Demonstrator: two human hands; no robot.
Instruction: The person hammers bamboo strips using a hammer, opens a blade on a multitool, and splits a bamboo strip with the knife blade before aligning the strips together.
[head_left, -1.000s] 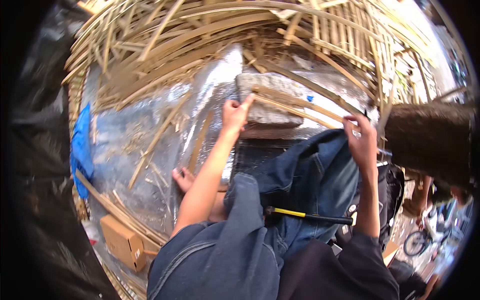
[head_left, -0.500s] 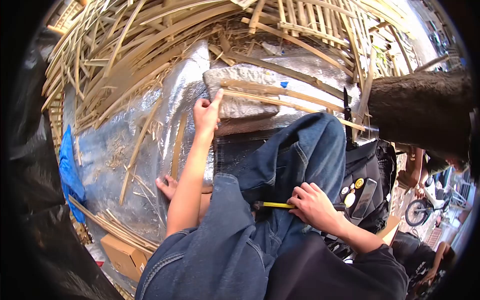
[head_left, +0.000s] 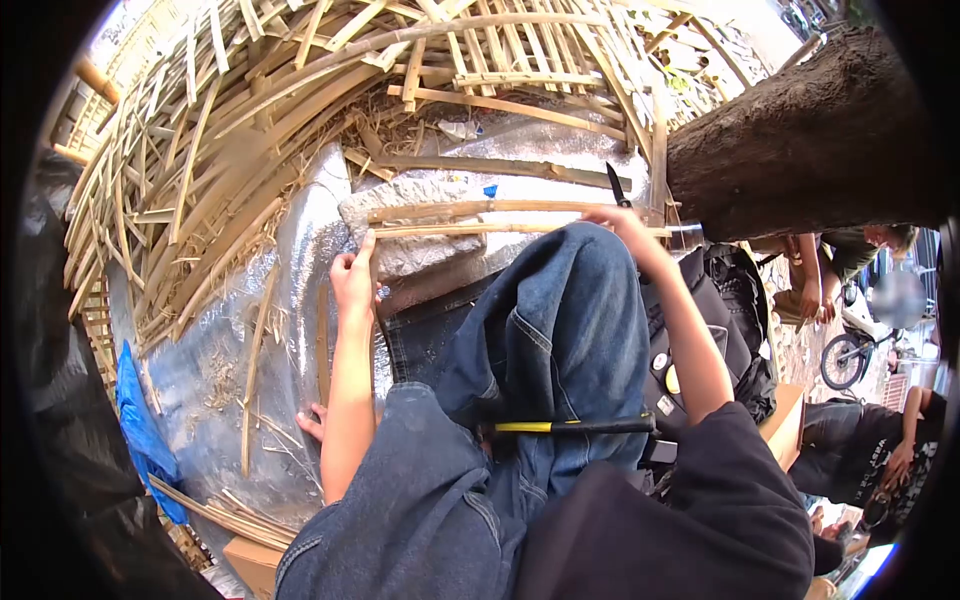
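Note:
My left hand (head_left: pixel 354 285) is closed at the left end of a narrow bamboo strip (head_left: pixel 450 230), a raised finger against its tip and the other fingers curled. Above that strip lies a second bamboo strip (head_left: pixel 470 209), across a rough stone block (head_left: pixel 415 255). My right hand (head_left: pixel 622 232) is at the right end of the strips, beyond my raised knee; its fingers are blurred and partly hidden. Close by it, a black knife (head_left: pixel 616 184) points upward. Across my lap rests a hammer-like tool (head_left: pixel 570 427) with a yellow and black handle, touched by neither hand.
Woven bamboo lattice (head_left: pixel 520 45) and loose strips pile up at the back. A thick tree trunk (head_left: pixel 800 140) stands right, above a black backpack (head_left: pixel 735 320). Silvery sheeting (head_left: pixel 210 400) covers the ground at left, near a blue tarp (head_left: pixel 145 430). Other people (head_left: pixel 880 450) are at the right.
My right hand has let go of the hammer-like tool, leaving it on my lap, and reached up to the strips' right end. My left hand stays at the strip's left end. The view has shifted.

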